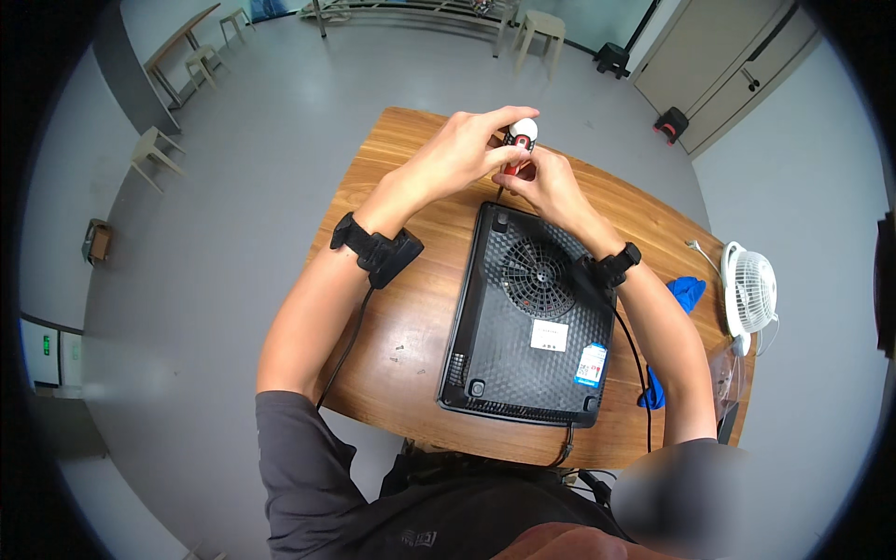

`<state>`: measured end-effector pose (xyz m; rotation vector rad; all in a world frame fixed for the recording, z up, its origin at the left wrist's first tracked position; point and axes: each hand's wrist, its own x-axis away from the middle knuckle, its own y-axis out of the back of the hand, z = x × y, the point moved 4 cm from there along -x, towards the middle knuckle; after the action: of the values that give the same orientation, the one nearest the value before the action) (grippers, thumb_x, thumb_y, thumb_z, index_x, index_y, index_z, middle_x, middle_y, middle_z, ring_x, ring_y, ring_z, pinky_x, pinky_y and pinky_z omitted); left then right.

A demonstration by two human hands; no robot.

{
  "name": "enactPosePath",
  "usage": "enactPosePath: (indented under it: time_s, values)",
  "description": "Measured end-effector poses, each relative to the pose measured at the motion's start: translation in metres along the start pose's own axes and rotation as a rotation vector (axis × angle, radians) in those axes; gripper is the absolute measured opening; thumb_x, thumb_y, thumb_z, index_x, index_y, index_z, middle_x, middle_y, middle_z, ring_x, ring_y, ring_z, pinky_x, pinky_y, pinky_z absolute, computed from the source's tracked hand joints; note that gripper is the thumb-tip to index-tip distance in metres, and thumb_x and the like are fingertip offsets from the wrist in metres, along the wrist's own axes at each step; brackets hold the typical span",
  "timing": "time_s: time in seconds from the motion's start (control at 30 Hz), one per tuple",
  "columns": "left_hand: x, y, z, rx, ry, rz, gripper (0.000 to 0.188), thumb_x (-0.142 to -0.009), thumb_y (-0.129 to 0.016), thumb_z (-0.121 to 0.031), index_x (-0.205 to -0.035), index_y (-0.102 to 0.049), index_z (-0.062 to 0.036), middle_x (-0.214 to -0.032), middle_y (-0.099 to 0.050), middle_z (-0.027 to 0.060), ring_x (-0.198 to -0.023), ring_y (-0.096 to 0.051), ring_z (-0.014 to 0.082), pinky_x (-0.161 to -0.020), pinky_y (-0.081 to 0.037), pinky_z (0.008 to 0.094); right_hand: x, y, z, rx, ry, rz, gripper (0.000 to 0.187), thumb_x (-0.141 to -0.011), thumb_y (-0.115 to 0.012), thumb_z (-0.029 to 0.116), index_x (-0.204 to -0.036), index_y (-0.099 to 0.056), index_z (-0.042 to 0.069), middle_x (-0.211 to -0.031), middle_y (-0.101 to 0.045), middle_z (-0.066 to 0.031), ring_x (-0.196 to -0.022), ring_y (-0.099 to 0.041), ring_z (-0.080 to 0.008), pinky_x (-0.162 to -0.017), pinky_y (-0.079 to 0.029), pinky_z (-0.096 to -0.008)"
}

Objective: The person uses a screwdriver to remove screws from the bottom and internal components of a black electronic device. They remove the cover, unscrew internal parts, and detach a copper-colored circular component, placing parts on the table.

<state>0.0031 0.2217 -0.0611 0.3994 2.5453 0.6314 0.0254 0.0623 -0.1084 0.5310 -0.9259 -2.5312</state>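
A screwdriver (525, 138) with a white-topped black and red handle stands tilted at the far left corner of a black appliance, its thin shaft pointing down. My left hand (471, 149) is closed round the handle. Lower on the same tool, the fingers of my right hand (551, 185) pinch near its red part; their tips are partly hidden. The appliance (499, 308), which looks like an induction cooker, lies underside up, with a round fan grille, small round feet and two stickers showing. Several tiny screws (399, 349) lie on the wooden table left of it.
On the right of the table (383, 411) stand a white fan (747, 287) and blue cloth (686, 293), with clear plastic nearby (728, 373). Black cables run from both wrist straps. A cord (566, 448) leaves the appliance's near edge. Stools (541, 35) stand farther off on the grey floor.
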Motion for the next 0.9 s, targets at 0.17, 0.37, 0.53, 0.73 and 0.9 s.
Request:
enactPosePath:
  time_s: [0.17,0.37,0.53,0.73,0.9]
  values:
    - [0.003,0.000,0.009,0.041,-0.020,-0.020,0.046,-0.093,-0.072,-0.011,-0.137,-0.060,-0.0073,-0.105,-0.071,0.0109,-0.094,-0.071,0.0193,-0.085,-0.058,0.0350,-0.001,-0.005,-0.002,-0.020,-0.045,0.028,0.030,-0.087,-0.081,0.022,-0.097,-0.067,-0.003,-0.086,-0.070,-0.0131,-0.078,-0.069,-0.0201,-0.074,-0.056,-0.0365]
    - [0.005,0.002,0.011,0.008,-0.035,-0.012,0.046,-0.093,-0.072,-0.012,-0.137,-0.060,-0.0083,-0.107,-0.072,0.0123,-0.096,-0.071,0.0206,-0.087,-0.059,0.0358,0.000,-0.007,0.003,-0.024,-0.015,0.030,0.031,-0.087,-0.080,0.021,-0.097,-0.066,-0.004,-0.087,-0.069,-0.0133,-0.078,-0.068,-0.0203,-0.075,-0.055,-0.0366]
    - [0.006,0.000,0.015,0.009,-0.009,0.004,0.046,-0.093,-0.071,-0.011,-0.138,-0.060,-0.0092,-0.108,-0.072,0.0136,-0.098,-0.072,0.0222,-0.087,-0.059,0.0364,-0.001,-0.009,-0.001,0.006,-0.031,0.034,0.029,-0.087,-0.080,0.019,-0.099,-0.066,-0.003,-0.087,-0.069,-0.0127,-0.078,-0.067,-0.0203,-0.075,-0.055,-0.0365]
    - [0.007,-0.001,0.017,0.024,-0.022,-0.006,0.043,-0.091,-0.074,-0.011,-0.132,-0.061,-0.0057,-0.104,-0.073,0.0142,-0.095,-0.073,0.0224,-0.084,-0.058,0.0361,0.001,-0.012,-0.002,-0.040,-0.009,0.038,0.026,-0.086,-0.079,0.015,-0.099,-0.066,-0.003,-0.086,-0.070,-0.0126,-0.078,-0.068,-0.0207,-0.075,-0.056,-0.0367]
    - [0.005,-0.007,0.012,-0.079,-0.042,-0.038,0.038,-0.087,-0.078,-0.014,-0.120,-0.064,-0.0022,-0.097,-0.073,0.0172,-0.087,-0.073,0.0256,-0.077,-0.058,0.0363,0.002,-0.010,-0.008,-0.061,0.000,0.069,0.023,-0.086,-0.078,0.012,-0.099,-0.067,-0.003,-0.088,-0.072,-0.0133,-0.082,-0.070,-0.0230,-0.077,-0.056,-0.0375]
